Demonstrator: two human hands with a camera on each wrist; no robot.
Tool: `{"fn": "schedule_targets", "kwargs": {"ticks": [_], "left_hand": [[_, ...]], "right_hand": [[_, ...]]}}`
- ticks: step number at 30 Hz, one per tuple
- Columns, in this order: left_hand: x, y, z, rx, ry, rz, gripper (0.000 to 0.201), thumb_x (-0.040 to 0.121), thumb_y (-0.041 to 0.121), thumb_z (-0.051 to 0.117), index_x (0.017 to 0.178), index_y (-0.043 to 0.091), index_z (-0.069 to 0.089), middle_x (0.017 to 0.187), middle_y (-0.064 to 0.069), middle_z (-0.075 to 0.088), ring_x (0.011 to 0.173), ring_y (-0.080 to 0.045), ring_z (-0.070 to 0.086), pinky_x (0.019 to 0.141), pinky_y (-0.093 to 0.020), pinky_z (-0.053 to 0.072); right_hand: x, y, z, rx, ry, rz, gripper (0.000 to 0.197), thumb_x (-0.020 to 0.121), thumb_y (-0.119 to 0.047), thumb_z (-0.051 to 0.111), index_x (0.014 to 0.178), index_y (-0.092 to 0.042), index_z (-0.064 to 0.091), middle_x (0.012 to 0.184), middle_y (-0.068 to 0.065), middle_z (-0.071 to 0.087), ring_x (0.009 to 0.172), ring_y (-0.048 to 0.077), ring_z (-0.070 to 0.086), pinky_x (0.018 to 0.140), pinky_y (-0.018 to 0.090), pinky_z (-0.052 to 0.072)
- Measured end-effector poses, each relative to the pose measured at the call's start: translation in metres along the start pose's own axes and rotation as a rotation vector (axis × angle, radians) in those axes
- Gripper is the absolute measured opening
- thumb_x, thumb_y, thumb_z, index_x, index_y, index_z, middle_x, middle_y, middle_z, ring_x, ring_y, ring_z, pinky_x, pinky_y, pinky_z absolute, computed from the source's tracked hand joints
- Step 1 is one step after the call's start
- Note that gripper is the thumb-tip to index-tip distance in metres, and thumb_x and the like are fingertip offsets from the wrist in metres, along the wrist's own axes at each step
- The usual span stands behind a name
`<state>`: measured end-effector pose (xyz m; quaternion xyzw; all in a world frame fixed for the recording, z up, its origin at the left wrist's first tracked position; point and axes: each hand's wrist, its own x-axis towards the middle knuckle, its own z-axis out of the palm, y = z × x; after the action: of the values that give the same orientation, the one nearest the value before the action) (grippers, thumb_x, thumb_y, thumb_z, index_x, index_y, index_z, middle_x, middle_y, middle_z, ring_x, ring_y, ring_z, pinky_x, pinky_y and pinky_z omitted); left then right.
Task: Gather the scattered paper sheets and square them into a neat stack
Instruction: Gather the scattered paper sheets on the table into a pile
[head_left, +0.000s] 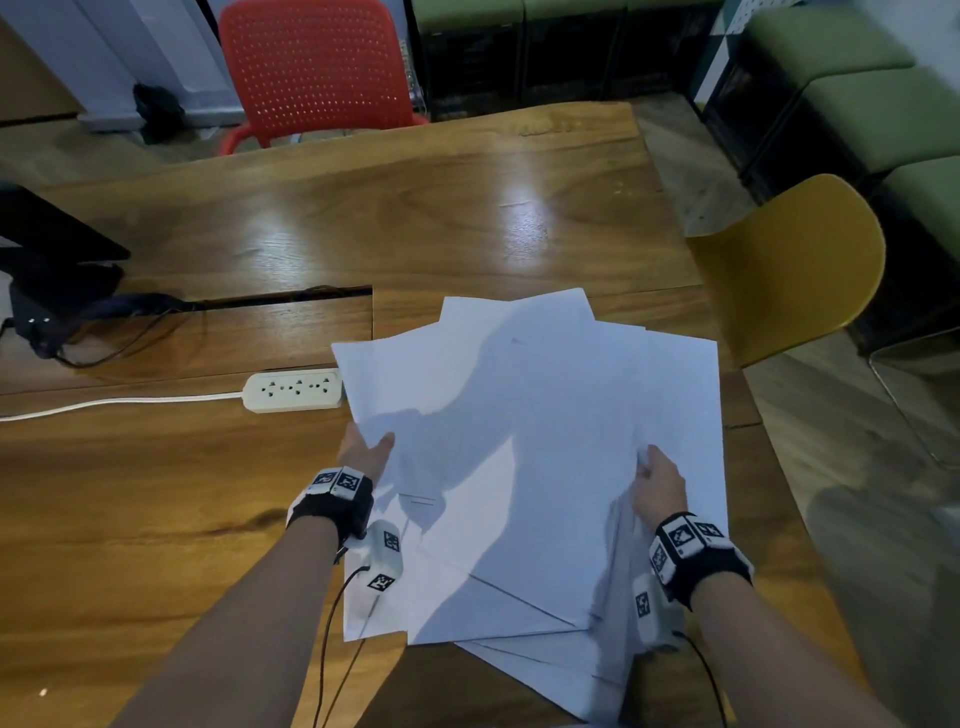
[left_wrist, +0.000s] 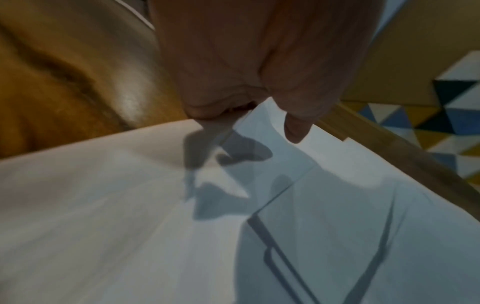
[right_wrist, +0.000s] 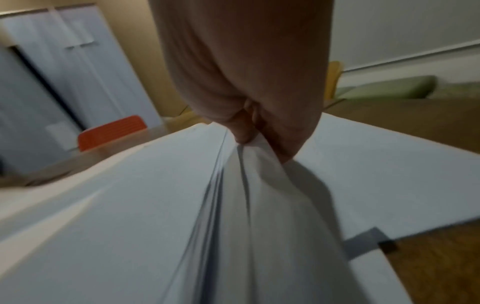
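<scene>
Several white paper sheets (head_left: 524, 447) lie fanned and overlapping on the wooden table (head_left: 156, 519), their corners pointing different ways. My left hand (head_left: 366, 449) pinches the left edge of the upper sheets, thumb on top. In the left wrist view the thumb and fingers of that hand (left_wrist: 249, 115) close on the paper (left_wrist: 182, 226). My right hand (head_left: 657, 480) grips a bunch of sheets at the right side; the right wrist view shows the hand (right_wrist: 259, 142) pinching a bundle of paper edges (right_wrist: 233, 205). More sheets (head_left: 550, 670) lie loose underneath at the near edge.
A white power strip (head_left: 293, 391) with its cord lies just left of the papers. A dark device with cables (head_left: 57, 291) sits at the far left. A yellow chair (head_left: 795, 265) stands to the right, a red chair (head_left: 317, 67) behind the table.
</scene>
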<state>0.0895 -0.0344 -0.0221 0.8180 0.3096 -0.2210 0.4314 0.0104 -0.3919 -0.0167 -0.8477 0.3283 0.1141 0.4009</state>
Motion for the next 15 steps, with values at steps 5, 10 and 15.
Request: {"fn": "schedule_targets", "kwargs": {"ticks": [5,10,15], "left_hand": [[0.008,0.008,0.018,0.194,-0.104,0.11,0.057,0.083,0.014,0.057,0.137,0.018,0.04,0.134,-0.008,0.055,0.116,-0.034,0.056,0.094,-0.046,0.051],[0.01,0.007,0.006,0.126,-0.024,0.075,0.053,0.083,0.002,0.055,0.134,0.009,0.048,0.129,-0.014,0.059,0.111,-0.035,0.059,0.094,-0.045,0.051],[0.003,-0.001,-0.005,0.035,0.06,0.039,0.05,0.091,0.023,0.059,0.136,0.009,0.042,0.128,-0.015,0.057,0.104,-0.03,0.057,0.091,-0.042,0.049]], "right_hand": [[-0.001,-0.01,0.014,0.02,-0.177,-0.085,0.032,0.084,0.011,0.042,0.105,-0.002,0.063,0.098,0.011,0.066,0.089,0.025,0.059,0.079,0.033,0.051],[0.016,-0.005,-0.013,0.022,0.187,0.054,0.033,0.091,-0.014,0.057,0.123,-0.006,0.053,0.121,0.014,0.055,0.109,0.032,0.055,0.092,0.039,0.045],[0.022,0.033,-0.055,-0.176,0.184,0.387,0.079,0.08,-0.03,0.071,0.143,-0.001,0.031,0.144,0.027,0.031,0.129,0.044,0.038,0.099,0.052,0.04]]}}
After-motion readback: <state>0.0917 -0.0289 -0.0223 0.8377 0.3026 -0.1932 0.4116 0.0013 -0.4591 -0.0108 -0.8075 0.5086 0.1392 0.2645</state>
